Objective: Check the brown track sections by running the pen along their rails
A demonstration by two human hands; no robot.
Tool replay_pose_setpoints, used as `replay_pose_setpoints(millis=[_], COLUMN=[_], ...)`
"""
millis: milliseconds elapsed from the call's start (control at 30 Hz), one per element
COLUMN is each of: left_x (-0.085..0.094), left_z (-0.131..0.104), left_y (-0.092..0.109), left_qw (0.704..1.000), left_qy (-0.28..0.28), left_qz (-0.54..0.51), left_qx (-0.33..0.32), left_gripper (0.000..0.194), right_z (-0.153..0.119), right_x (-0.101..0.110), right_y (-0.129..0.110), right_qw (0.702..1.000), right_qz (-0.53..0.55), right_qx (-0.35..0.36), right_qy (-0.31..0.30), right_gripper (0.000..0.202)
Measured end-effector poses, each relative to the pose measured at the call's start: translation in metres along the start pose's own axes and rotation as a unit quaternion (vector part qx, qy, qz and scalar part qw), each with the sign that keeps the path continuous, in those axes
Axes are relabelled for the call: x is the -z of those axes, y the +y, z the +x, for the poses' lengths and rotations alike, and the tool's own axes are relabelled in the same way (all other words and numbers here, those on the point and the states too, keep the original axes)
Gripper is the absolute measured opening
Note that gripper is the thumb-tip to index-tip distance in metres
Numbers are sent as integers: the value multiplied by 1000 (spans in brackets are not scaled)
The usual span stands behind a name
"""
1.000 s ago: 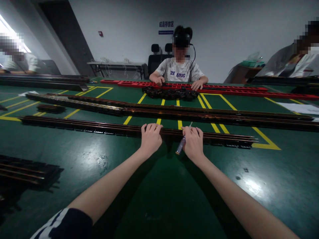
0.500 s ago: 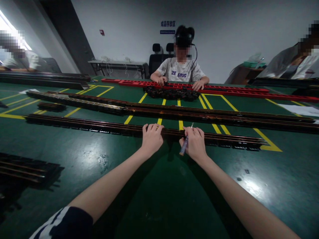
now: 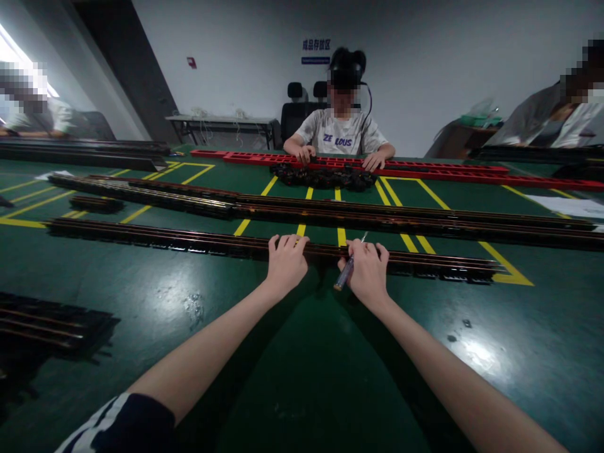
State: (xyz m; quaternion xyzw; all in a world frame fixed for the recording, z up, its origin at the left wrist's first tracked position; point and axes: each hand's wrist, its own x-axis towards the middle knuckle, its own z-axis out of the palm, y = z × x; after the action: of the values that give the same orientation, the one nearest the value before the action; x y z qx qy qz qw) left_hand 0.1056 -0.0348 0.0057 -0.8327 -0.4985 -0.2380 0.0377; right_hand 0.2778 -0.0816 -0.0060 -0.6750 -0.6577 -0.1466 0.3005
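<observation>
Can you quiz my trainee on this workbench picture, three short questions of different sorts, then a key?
1. True or false: the left hand rests on the nearest dark rail.
2. What does the right hand hold? A) screwdriver B) hammer C) tape
3. What colour are the long frames in front of the person opposite?

Key: 1 true; 2 A; 3 red.

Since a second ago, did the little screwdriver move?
Barely: the screwdriver stays in the right hand on the nearest rail, beside the same yellow line.
</observation>
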Motion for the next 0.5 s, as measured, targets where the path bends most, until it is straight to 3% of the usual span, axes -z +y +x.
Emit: replay_pose_setpoints(millis=[267,500], left_x=[-2,-2], left_z=[1,1], left_y=[-2,-2], left_qw=[1000,1000], left_qy=[-1,-5], left_qz=[-7,-6], left_qx=[-4,-7], left_gripper=[41,40], right_z=[-1,-2], right_x=[2,3], right_y=[12,9], right_qw=[996,998], right_qz=[29,34], right_qx=[-59,-4], right_qy=[57,51], right_gripper=[20,19])
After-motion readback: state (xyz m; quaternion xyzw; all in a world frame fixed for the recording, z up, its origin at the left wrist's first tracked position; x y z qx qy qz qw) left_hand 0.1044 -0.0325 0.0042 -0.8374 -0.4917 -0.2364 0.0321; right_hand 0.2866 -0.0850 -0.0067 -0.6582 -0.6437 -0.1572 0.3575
